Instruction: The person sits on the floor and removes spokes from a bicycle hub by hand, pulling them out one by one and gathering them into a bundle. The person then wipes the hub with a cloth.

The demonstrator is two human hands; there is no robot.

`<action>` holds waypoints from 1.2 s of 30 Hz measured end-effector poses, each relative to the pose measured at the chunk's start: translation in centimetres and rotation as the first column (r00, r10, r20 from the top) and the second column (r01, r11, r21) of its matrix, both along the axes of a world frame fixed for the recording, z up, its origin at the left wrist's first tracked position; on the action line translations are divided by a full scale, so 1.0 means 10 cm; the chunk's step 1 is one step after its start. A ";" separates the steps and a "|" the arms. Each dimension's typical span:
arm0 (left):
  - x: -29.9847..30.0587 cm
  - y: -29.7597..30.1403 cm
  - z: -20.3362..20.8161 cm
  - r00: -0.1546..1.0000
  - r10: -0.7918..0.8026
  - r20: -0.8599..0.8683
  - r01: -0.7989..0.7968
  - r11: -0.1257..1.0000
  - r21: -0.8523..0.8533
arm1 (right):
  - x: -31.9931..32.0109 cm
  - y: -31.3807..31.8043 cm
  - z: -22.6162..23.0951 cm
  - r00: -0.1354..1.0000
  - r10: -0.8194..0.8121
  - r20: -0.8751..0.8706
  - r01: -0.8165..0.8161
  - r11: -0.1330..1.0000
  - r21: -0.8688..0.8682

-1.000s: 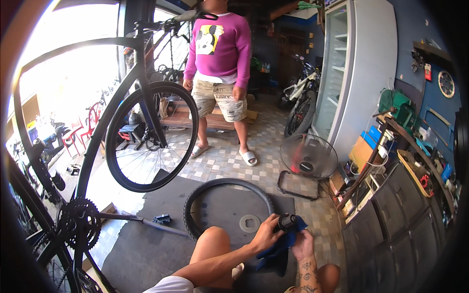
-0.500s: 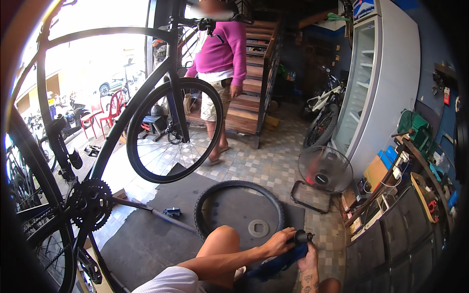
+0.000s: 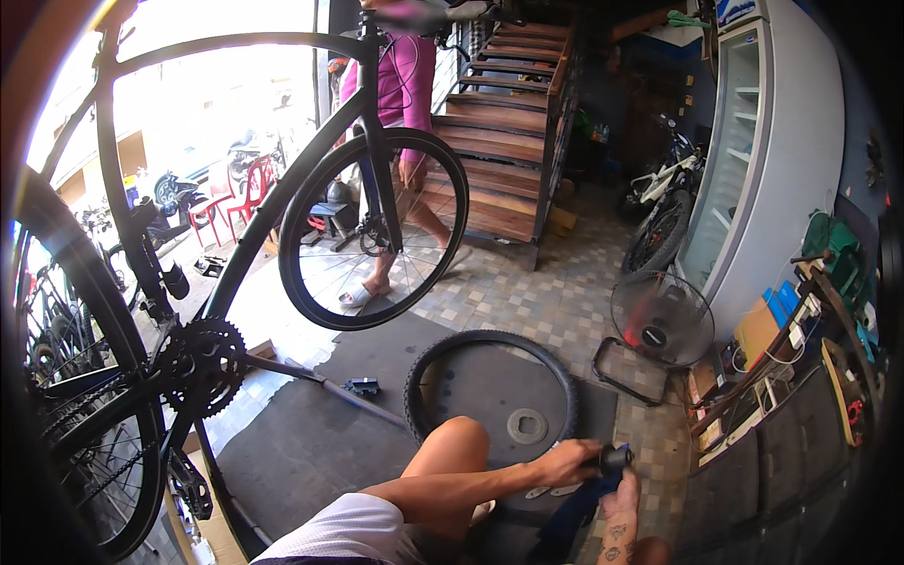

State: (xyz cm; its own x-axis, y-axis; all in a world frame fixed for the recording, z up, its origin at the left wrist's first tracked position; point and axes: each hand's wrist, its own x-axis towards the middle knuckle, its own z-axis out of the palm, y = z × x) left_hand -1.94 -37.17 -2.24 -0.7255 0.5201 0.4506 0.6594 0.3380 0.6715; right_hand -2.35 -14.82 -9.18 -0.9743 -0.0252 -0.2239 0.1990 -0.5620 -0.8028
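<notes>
Black rubber marks the middle of the scene: a loose bicycle tyre (image 3: 490, 395) lies flat on a dark grey floor mat (image 3: 311, 443), with a small round metal disc (image 3: 526, 426) lying inside its ring. Just at the tyre's near edge, the left hand (image 3: 565, 461) is clenched around a small dark cylinder-shaped part (image 3: 615, 459). The right hand (image 3: 623, 496) comes up from below and touches the same part along with a blue cloth (image 3: 576, 508) that hangs under it; whether its fingers are closed cannot be told. A bare knee (image 3: 457, 447) rises just left of the hands. To the left, a black bicycle (image 3: 264, 207) stands raised, front wheel off the floor. A small floor fan (image 3: 659, 320) sits right of the tyre. Another person in a pink shirt (image 3: 405, 85) stands behind the wheel, near wooden stairs (image 3: 508, 122).
</notes>
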 end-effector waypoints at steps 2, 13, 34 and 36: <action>0.00 0.02 -0.02 0.997 -0.070 -0.017 0.071 0.997 0.030 | -0.01 0.01 -0.03 0.998 -0.055 -0.015 0.056 0.996 0.074; -0.12 0.02 0.00 0.988 0.119 -0.094 -0.114 0.992 0.053 | -0.07 -0.02 0.08 0.997 -0.077 0.025 0.075 0.995 0.066; -0.32 -0.07 0.15 0.931 0.155 0.331 -0.283 0.878 0.385 | 0.30 -0.48 0.83 0.999 -0.017 0.040 0.019 0.999 -0.032; -0.38 -0.17 0.17 0.947 0.017 0.320 -0.182 0.851 0.492 | 0.28 -0.37 0.82 0.993 -0.120 -0.003 0.118 0.983 -0.138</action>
